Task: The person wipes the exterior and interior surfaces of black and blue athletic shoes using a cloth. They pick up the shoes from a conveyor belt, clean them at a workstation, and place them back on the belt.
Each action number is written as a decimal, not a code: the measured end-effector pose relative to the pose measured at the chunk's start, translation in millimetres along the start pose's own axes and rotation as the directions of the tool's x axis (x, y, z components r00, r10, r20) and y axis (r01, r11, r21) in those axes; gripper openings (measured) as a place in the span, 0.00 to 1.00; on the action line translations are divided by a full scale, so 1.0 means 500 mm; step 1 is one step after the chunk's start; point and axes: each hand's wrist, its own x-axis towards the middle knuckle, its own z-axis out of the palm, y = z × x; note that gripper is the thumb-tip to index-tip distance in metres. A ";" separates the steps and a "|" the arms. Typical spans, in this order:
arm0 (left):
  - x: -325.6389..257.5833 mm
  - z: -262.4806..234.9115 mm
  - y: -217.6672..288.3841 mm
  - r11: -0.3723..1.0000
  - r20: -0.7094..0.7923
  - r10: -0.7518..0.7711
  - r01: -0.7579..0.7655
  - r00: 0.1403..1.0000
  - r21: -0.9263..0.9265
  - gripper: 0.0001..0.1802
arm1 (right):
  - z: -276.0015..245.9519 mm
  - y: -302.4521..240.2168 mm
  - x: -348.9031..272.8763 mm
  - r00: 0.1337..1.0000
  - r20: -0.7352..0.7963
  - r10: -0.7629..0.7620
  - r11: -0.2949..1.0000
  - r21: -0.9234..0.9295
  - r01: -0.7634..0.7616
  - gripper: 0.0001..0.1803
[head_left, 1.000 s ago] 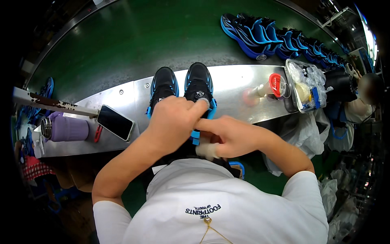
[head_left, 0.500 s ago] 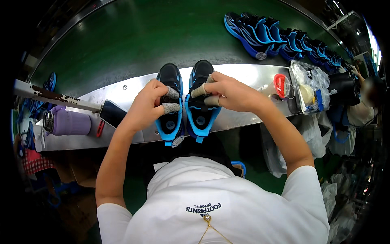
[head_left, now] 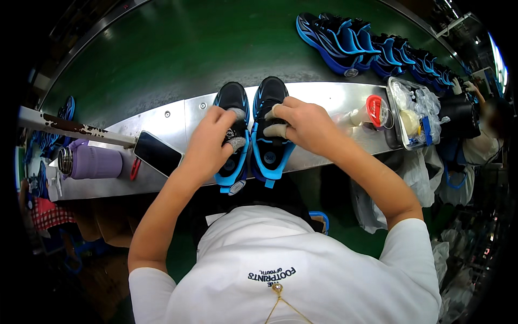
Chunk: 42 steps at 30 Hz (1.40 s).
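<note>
Left hand (head_left: 210, 140) and right hand (head_left: 310, 127) had moved slightly to the person's right since the frame half a second earlier; the shoes had gone with them, leaving more of the phone (head_left: 157, 154) exposed. The desk (head_left: 189, 54), green with a steel front strip, carried the pair near its front edge. Left shoe (head_left: 231, 97) and right shoe (head_left: 270, 92) stood upright, side by side, toes pointing away from the person, insoles fitted. Each hand lay over one upper, thumb and forefinger spread apart; whether they pinched lace or fabric could not be told. Both shoes were judged assembled, with handling of the uppers unfinished, since neither had been released. One pale round tag (head_left: 236, 187) showed at the left heel; none was seen on the right.

Further off, a row of shoes (head_left: 386, 59) stood at far right. A chipped metal bar (head_left: 75, 132) obstructed the left side. A clear tray (head_left: 396, 110) of plastic bags limited room rightward. Also noted: purple flask (head_left: 97, 162), red-lidded cup (head_left: 372, 112), small red tool (head_left: 135, 169), kind unclear.
</note>
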 end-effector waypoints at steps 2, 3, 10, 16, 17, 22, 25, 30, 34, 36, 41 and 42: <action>-0.004 -0.004 -0.009 0.999 0.036 -0.047 0.048 0.998 -0.010 0.16 | -0.024 0.017 0.006 0.997 0.055 -0.056 0.991 0.128 0.049 0.16; -0.003 -0.008 -0.015 0.996 0.071 -0.090 0.092 0.993 -0.020 0.18 | -0.034 0.023 0.008 0.988 0.101 -0.117 0.963 0.253 0.089 0.15; 0.006 -0.025 -0.030 0.944 0.222 -0.187 0.238 0.957 -0.227 0.25 | -0.005 0.018 0.001 0.998 -0.053 -0.036 0.996 0.076 0.040 0.17; 0.002 -0.035 -0.050 0.954 0.284 -0.161 0.223 0.945 -0.199 0.23 | -0.008 0.011 -0.008 0.999 0.028 0.033 0.995 0.097 -0.035 0.18; -0.002 -0.034 -0.048 0.953 0.262 -0.195 0.246 0.945 -0.178 0.22 | -0.019 0.007 -0.004 0.999 0.027 0.031 0.995 0.095 -0.033 0.18; 0.005 -0.027 -0.029 0.955 0.238 -0.228 0.265 0.944 -0.135 0.22 | -0.025 0.013 0.010 0.968 -0.008 -0.250 0.923 0.301 0.240 0.22; 0.002 -0.025 -0.038 0.943 0.252 -0.255 0.298 0.933 -0.147 0.20 | -0.005 0.029 0.014 0.981 0.046 -0.189 0.899 0.409 0.154 0.23; 0.002 -0.021 -0.032 0.906 0.226 -0.270 0.326 0.936 -0.270 0.19 | 0.036 0.008 -0.004 0.958 -0.250 -0.141 0.971 0.156 0.183 0.13; -0.009 -0.003 -0.056 0.922 0.088 -0.260 0.274 0.962 -0.273 0.20 | 0.006 0.004 0.005 0.992 -0.109 -0.068 0.975 0.203 0.089 0.15; -0.005 -0.007 -0.053 0.937 0.139 -0.225 0.253 0.964 -0.241 0.22 | -0.015 0.004 0.009 0.987 0.079 -0.138 0.850 0.520 0.077 0.19; -0.008 -0.018 -0.065 0.851 0.267 -0.279 0.366 0.922 -0.377 0.23 | 0.002 -0.003 0.001 0.994 0.016 -0.104 0.860 0.504 0.082 0.24; -0.008 -0.017 -0.069 0.863 0.276 -0.271 0.360 0.922 -0.355 0.23 | -0.002 -0.001 -0.001 0.992 -0.001 -0.127 0.855 0.508 0.110 0.24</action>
